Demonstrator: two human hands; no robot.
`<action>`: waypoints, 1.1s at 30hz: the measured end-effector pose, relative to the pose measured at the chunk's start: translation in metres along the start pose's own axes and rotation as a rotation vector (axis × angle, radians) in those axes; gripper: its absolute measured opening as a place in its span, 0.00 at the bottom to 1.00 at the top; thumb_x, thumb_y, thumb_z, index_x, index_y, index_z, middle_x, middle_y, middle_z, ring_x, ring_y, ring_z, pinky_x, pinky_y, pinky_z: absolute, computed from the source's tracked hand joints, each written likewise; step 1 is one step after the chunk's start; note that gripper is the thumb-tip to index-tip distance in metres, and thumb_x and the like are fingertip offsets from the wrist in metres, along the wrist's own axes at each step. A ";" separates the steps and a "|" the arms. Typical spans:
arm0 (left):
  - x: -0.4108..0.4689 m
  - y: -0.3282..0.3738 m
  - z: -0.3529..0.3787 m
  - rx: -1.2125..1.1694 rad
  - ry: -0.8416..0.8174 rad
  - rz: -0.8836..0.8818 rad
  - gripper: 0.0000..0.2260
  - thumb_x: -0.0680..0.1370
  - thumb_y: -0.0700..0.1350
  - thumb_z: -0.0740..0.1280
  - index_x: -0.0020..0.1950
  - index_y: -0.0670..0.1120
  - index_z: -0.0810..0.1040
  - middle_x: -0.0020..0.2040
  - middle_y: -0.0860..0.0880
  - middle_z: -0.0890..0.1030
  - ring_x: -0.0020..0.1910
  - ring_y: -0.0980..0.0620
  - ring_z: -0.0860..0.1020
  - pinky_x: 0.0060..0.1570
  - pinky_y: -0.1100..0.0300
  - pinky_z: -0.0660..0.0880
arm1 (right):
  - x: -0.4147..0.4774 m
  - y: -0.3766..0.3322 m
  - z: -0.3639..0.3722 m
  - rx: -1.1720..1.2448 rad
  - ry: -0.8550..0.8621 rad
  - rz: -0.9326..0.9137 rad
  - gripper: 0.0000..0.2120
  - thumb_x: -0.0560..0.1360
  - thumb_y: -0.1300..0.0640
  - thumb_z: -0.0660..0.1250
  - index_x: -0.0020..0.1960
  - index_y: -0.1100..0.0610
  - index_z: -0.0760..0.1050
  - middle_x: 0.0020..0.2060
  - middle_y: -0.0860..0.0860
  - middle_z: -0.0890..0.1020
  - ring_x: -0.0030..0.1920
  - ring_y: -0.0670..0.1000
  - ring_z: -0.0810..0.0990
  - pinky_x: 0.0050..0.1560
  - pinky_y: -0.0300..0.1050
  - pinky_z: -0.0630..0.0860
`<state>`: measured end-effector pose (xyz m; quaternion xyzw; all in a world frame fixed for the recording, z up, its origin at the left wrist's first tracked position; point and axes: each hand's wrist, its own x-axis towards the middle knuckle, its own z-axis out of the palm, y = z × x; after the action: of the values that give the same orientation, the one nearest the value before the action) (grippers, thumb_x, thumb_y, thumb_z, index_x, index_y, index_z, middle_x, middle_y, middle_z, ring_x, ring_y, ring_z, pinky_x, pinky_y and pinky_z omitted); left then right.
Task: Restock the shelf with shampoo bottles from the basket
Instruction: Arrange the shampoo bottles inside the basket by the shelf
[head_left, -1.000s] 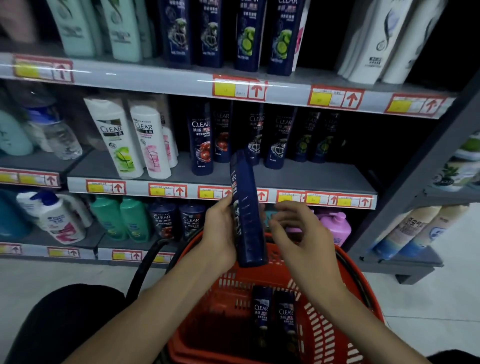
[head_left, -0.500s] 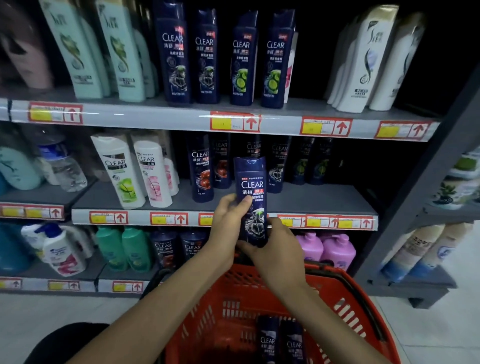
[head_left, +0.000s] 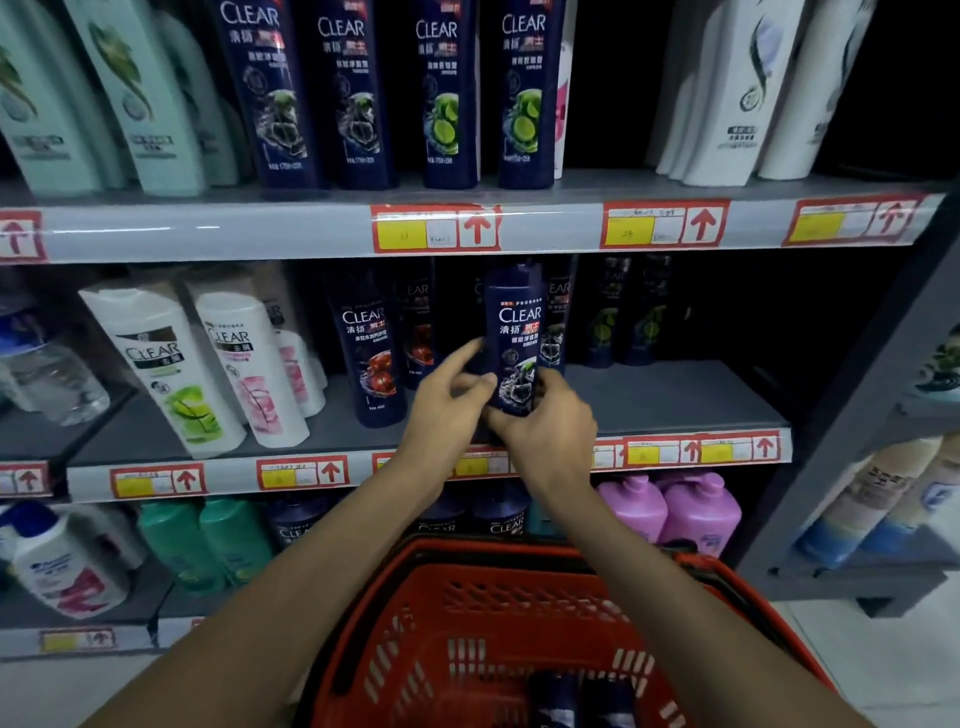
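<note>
Setting: a dim shop aisle with grey shelves (head_left: 675, 400) full of shampoo, price tags along each edge, and a red basket (head_left: 519, 613) at 6 o'clock
Bottle in hand: a dark blue bottle (head_left: 514, 338) stands upright, label forward, at the front of the middle shelf, just at 12 o'clock from both hands
Right hand: the right hand (head_left: 545, 431) is wrapped round the bottle's base, gripping it from below and from the 3 o'clock side
Left hand: the left hand (head_left: 447, 405) has its fingers spread and loose at the bottle's 9 o'clock edge; the thumb touches the side, yet whether it truly grips I cannot tell
Neighbours: matching dark bottles (head_left: 371, 353) stand at 9 o'clock, more stand close behind, and white bottles (head_left: 171, 364) lean further out at 9 o'clock
What changed: a second ago the bottle hung edge-on just above the basket; it has since turned label forward and risen to shelf level
Meaning: the placing looks nearly done, only the setting down and letting go remain
Still to stock: at least two dark bottles (head_left: 582, 696) lie in the basket at 6 o'clock
</note>
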<state>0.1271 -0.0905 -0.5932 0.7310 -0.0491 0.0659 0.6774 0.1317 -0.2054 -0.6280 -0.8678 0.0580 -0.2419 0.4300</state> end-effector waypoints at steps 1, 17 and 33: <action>0.005 -0.002 -0.001 0.019 -0.005 0.009 0.21 0.82 0.42 0.65 0.75 0.56 0.71 0.45 0.55 0.85 0.52 0.56 0.83 0.63 0.49 0.78 | 0.006 0.001 0.004 0.006 0.013 -0.002 0.21 0.67 0.44 0.75 0.56 0.50 0.76 0.42 0.46 0.84 0.41 0.52 0.82 0.39 0.45 0.73; 0.031 -0.027 0.010 0.019 -0.097 -0.141 0.28 0.80 0.39 0.67 0.77 0.57 0.66 0.67 0.51 0.76 0.68 0.51 0.74 0.71 0.47 0.70 | 0.039 0.026 0.036 -0.044 -0.050 0.037 0.22 0.73 0.54 0.73 0.64 0.56 0.73 0.56 0.54 0.81 0.55 0.57 0.81 0.52 0.52 0.79; -0.043 0.067 -0.016 0.706 -0.342 -0.016 0.32 0.77 0.49 0.71 0.80 0.50 0.63 0.76 0.48 0.69 0.74 0.50 0.68 0.67 0.63 0.65 | -0.004 0.012 -0.138 -0.594 -0.548 0.003 0.54 0.67 0.27 0.70 0.81 0.56 0.56 0.76 0.61 0.60 0.78 0.62 0.58 0.76 0.56 0.63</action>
<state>0.0730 -0.0800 -0.5327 0.9199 -0.1300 -0.0493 0.3667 0.0640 -0.3109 -0.5680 -0.9866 0.0097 0.0260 0.1605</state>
